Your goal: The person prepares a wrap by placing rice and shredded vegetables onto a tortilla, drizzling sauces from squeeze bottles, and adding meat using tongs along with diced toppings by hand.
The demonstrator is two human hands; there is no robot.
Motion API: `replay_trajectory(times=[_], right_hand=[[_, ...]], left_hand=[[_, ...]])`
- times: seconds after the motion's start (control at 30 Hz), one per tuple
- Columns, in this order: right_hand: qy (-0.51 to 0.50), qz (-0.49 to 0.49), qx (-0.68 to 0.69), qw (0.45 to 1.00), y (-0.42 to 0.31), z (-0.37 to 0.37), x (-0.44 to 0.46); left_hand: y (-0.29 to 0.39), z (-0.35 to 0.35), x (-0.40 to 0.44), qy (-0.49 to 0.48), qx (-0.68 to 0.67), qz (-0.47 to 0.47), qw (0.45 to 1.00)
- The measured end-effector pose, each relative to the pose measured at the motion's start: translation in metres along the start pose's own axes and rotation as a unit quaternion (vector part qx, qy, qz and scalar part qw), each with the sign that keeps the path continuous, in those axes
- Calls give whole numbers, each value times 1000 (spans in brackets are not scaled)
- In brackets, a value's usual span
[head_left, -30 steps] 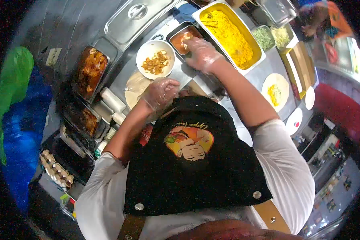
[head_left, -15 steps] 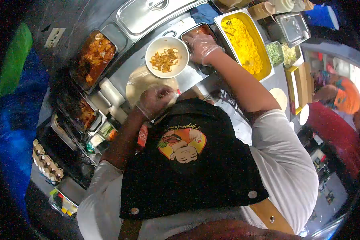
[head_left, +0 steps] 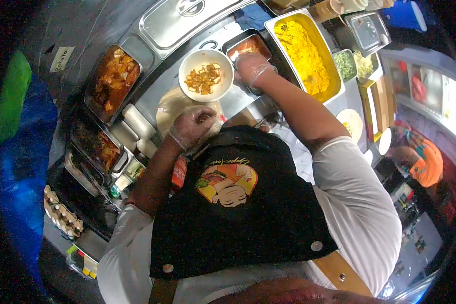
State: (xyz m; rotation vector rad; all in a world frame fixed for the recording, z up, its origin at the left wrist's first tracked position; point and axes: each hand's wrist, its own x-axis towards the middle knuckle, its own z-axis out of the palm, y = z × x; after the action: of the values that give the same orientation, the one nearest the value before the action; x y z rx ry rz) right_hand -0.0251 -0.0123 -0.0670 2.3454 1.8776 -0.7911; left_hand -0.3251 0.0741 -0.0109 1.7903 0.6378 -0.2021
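My right hand [head_left: 256, 70], in a clear plastic glove, is at the near edge of a small metal pan [head_left: 233, 48] of reddish-orange food with pale bits. Its fingers curl down and inward; whatever they hold is hidden. To the left stands a white bowl [head_left: 186, 60] with diced browned pieces [head_left: 202, 79] inside. My left hand [head_left: 193, 125], also gloved, lies with curled fingers over the near part of a stack of flatbreads [head_left: 168, 107] in clear plastic. I cannot make out anything in its grip.
Beyond my right forearm sits a deep pan of yellow rice [head_left: 306, 58], with tubs of shredded greens [head_left: 343, 66] and pale shreds [head_left: 364, 66]. Pans of saucy food [head_left: 116, 78] line the left. Another flatbread [head_left: 350, 124] lies right. A person in orange [head_left: 426, 162] is at far right.
My right hand has drawn back toward the near edge of the small pan, uncovering more of the food. My left hand stays by the flatbreads, and the view has shifted slightly.
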Motion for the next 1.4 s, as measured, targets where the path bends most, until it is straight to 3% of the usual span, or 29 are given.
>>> replay_trajectory(times=[0.43,0.63,0.73,0.83,0.87,0.9,0.97,1.03,1.13,1.2,1.23,1.27,1.33,1.37,1.4], right_hand=[[56,27,12,998,12,34,8],[18,9,46,999,14,21,8],[-32,78,123,989,10,-5,15],[159,-6,95,983,41,15,35],[101,43,208,972,47,13,38],[55,103,311,943,53,10,41],[58,178,557,809,55,11,38],[56,262,823,502,33,-9,24],[41,177,874,452,37,15,24],[55,217,876,428,22,9,11],[52,76,708,700,36,36,21],[76,125,742,655,32,32,20],[106,47,427,897,43,36,25],[104,44,279,954,46,36,31],[94,51,197,975,53,40,40]], left_hand=[[12,-1,0,-7,-27,-6,1000],[9,-1,1,-23,-23,-24,999],[11,-2,-2,-40,-40,-41,998],[0,1,-1,-21,-28,-31,999],[-2,1,-1,-25,-26,-31,999],[-1,-1,0,-28,-24,-30,999],[3,-3,1,-35,-21,-40,998],[21,-8,0,-44,-20,-61,997],[14,-16,-2,-44,-38,-28,998],[29,-26,-7,-79,6,-71,994],[48,-19,-7,-47,2,-123,991],[35,-21,-3,-39,51,-89,994],[32,-21,2,-25,72,-43,996],[29,-23,5,-38,26,-68,997],[28,-24,11,-46,-13,-101,994]])
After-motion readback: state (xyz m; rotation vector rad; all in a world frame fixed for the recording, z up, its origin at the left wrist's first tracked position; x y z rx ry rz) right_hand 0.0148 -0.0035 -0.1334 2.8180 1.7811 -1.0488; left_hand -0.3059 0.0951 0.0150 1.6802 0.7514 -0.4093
